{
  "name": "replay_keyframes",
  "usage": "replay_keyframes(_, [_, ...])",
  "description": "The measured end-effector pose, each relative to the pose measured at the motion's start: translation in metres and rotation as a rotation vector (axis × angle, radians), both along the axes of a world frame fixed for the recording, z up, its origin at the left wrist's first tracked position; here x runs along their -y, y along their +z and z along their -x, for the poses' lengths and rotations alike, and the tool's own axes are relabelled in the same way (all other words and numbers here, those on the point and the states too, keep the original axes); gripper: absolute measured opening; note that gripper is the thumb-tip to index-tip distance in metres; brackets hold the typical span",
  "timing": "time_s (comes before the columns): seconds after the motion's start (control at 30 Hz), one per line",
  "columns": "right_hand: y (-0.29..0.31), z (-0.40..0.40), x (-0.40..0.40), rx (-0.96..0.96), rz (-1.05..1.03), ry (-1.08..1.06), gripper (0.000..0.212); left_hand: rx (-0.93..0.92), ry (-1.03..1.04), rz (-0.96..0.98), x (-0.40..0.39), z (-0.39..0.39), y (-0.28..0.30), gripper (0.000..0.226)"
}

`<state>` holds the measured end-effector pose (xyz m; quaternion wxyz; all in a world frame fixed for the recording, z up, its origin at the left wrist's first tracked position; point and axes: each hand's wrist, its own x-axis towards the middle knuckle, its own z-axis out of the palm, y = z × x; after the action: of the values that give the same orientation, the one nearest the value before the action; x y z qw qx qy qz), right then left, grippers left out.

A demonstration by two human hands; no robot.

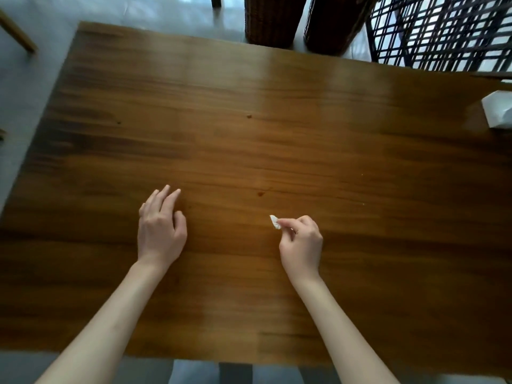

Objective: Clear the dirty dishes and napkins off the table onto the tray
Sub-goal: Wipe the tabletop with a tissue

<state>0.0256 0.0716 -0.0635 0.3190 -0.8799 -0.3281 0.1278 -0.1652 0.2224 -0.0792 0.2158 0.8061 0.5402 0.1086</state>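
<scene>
The right hand hovers low over the wooden surface, its thumb and forefinger pinching a small white scrap of napkin that pokes out just beyond the fingertips, up and to the left of the knuckles; the other fingers curl in under the palm. The scrap is tiny and crumpled, so no real long axis shows (it reads as a torn corner more than a whole napkin). The left hand lies to the left of it, well apart, palm down, fingers loosely spread and relaxed, holding nothing; whether its fingertips touch the wood I cannot tell. The relation that matters for the coming move is scrap to tray, and no tray shows anywhere in this view, nor any dish, so my judgement is that the table is nearly cleared and this piece is among the last bits to go. Since the right hand already has the scrap, it is the hand to carry it off, wherever the tray stands out of frame. Far from both hands, at the right edge of the surface, sits a white folded paper object, cut by the frame, possibly a tissue box or napkin holder; the right hand is the nearer one to it. Small dark specks dot the wood beyond the fingers.
</scene>
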Motion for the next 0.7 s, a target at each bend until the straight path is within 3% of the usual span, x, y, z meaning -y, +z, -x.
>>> replay_keyframes(0.23, [-0.009, 0.051, -0.003, -0.017, 0.039, -0.137, 0.019, -0.046, -0.055, -0.021, -0.032, 0.054, 0.006, 0.043])
replay_keyframes(0.5, [-0.005, 0.064, -0.036, 0.067, 0.044, -0.111, 0.02, -0.041, -0.252, -0.019, -0.03, 0.012, 0.002, 0.047])
replay_keyframes(0.7, [-0.008, 0.022, -0.065, 0.13, 0.08, -0.104, 0.02, -0.106, -0.401, -0.044, -0.012, -0.042, -0.008, 0.052])
